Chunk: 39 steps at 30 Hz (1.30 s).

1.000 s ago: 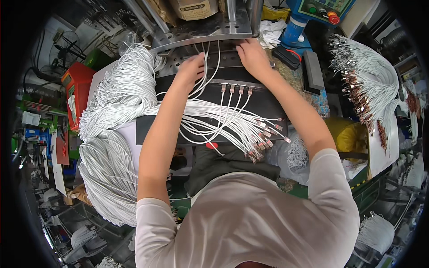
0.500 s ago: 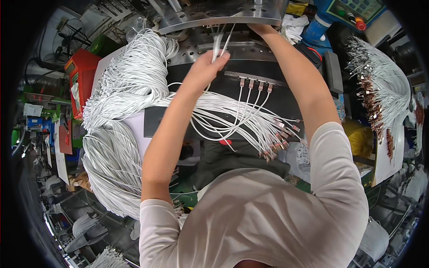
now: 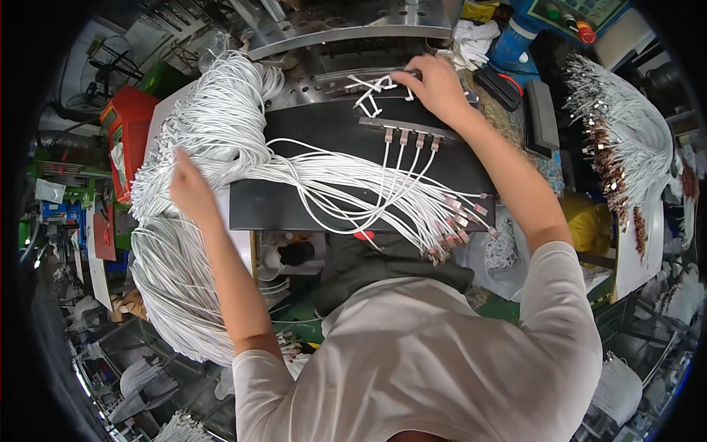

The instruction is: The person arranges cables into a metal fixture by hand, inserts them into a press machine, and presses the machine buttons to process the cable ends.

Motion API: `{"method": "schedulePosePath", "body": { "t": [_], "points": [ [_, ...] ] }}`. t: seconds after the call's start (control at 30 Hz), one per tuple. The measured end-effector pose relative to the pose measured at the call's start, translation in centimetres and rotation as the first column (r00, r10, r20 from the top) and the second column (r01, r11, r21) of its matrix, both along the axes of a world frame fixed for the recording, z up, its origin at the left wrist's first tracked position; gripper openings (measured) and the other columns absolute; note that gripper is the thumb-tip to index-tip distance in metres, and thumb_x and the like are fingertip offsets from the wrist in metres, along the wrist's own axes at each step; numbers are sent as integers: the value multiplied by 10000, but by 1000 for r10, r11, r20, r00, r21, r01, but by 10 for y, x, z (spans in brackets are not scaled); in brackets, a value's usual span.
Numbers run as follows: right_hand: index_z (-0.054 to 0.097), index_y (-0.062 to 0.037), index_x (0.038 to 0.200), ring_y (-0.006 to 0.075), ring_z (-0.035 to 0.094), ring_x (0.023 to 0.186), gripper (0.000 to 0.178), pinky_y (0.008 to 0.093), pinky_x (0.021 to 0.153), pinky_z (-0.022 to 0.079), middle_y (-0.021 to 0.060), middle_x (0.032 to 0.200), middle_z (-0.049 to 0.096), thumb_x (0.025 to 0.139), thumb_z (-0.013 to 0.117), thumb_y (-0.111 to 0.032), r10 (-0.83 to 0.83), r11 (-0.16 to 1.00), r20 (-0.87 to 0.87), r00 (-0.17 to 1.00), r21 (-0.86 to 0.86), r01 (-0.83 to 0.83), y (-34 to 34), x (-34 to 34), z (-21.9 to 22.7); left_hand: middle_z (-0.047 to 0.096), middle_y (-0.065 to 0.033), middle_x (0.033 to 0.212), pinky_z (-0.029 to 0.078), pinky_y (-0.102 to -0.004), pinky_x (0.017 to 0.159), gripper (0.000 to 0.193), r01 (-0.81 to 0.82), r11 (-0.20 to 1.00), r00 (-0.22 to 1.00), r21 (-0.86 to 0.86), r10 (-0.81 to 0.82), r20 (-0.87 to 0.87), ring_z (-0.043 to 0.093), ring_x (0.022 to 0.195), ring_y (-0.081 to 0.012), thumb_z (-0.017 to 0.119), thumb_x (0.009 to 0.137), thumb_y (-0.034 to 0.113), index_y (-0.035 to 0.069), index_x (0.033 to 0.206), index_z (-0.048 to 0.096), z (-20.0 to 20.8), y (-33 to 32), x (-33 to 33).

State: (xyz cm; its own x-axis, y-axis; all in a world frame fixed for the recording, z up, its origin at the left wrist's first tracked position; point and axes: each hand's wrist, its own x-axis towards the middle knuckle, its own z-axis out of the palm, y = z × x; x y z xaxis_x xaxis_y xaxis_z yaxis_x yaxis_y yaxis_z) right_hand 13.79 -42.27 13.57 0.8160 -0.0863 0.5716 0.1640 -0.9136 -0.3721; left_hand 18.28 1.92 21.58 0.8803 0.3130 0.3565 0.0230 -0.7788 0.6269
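Observation:
My left hand (image 3: pixel 190 184) is at the left, over the large bundle of white cables (image 3: pixel 213 110); motion blurs its fingers, and whether it grips any cable does not show. At the front of the press, my right hand (image 3: pixel 436 87) is closed, its thumb against a branched white plastic sprue (image 3: pixel 374 93). Below it, a metal bar (image 3: pixel 372 123) lies on the black work surface (image 3: pixel 309 121) with several cable plugs (image 3: pixel 404 137) set along it. Loose white cables (image 3: pixel 346 177) run across the surface, their copper-toned plug ends (image 3: pixel 449 236) gathered at the right front.
The metal press plate (image 3: pixel 353 33) overhangs the back of the surface. A red box (image 3: pixel 132 121) stands at the left. Another cable bundle (image 3: pixel 626 140) hangs at the right, near a blue cylinder (image 3: pixel 515 40). A clear bag (image 3: pixel 497 254) sits below the right edge.
My left hand has swung from the press to the cable bundle at the left. My right hand has come out from under the press plate, and the white sprue now shows beside it.

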Motion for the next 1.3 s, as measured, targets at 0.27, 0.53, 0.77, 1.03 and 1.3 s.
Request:
{"method": "schedulePosePath", "body": {
  "t": [0.27,0.53,0.77,1.03,1.3],
  "points": [
    [706,-59,1149,307,588,959,272,404,864,479,117,952,611,937,691,-228,98,995,-181,979,-5,-101,0,-105,27,685,-69,940,532,-394,859,140,927,285,237,245,-949,206,646,913,-309,742,838,114,57,945,672,-62,-166,-133],
    [691,-13,1127,345,615,967,232,388,860,486,153,981,615,975,635,-179,202,970,-157,967,167,-176,2,-80,0,664,-92,898,526,-396,764,160,902,340,360,268,-932,-29,637,863,-293,714,898,198,53,881,649,-62,-187,-119],
    [688,0,1108,360,648,1050,313,434,901,503,222,1119,677,977,605,-272,-10,983,71,997,185,-3,4,67,-10,664,-135,782,528,-441,724,241,833,440,487,336,-871,-68,654,781,-331,652,955,225,35,807,671,-63,-185,-53],
    [661,-23,1149,403,636,1076,290,498,950,477,267,1134,668,992,576,-252,38,928,238,971,352,-122,-102,235,-92,704,-159,900,536,-440,782,218,829,453,542,326,-794,-275,674,873,-344,610,976,213,25,892,685,-21,-250,16],
    [644,0,1150,417,623,1097,291,495,918,497,262,1178,652,991,565,-231,-120,946,252,960,-264,188,-81,192,-87,644,-233,1215,427,-502,1052,414,843,537,488,23,-747,-452,593,1170,-387,546,926,260,15,1250,625,-3,-256,46]
  ]
}}
